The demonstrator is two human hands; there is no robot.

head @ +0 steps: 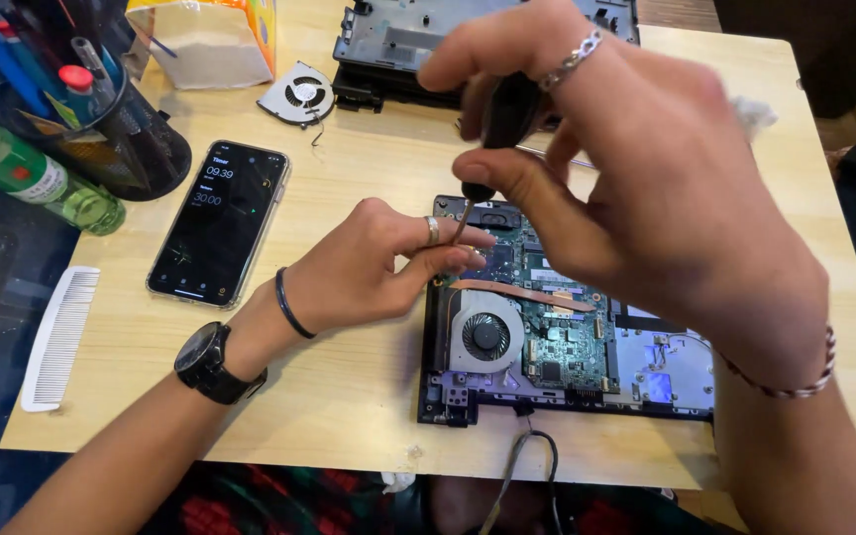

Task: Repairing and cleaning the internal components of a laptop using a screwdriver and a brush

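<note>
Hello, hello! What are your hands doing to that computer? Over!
Right hand grips screwdriver, tip down at opened laptop. Left hand fingers steady the shaft. Loose cable at laptop's near edge.

The table [349, 396] is pale wood with a fine grain. The screwdriver [503, 117] has a black handle. The laptop [557, 337] shows a green circuit board, a grey fan with a black hub, a copper-coloured pipe and a black frame. The phone [218, 220] has a black screen with white figures. The comb [59, 337] is white, the bottle [32, 173] green, the pen cup [136, 149] black. The loose fan [297, 95] is silver-grey. The watch [212, 363] and wristband [289, 307] are black; the rings [432, 230] are silver.
</note>
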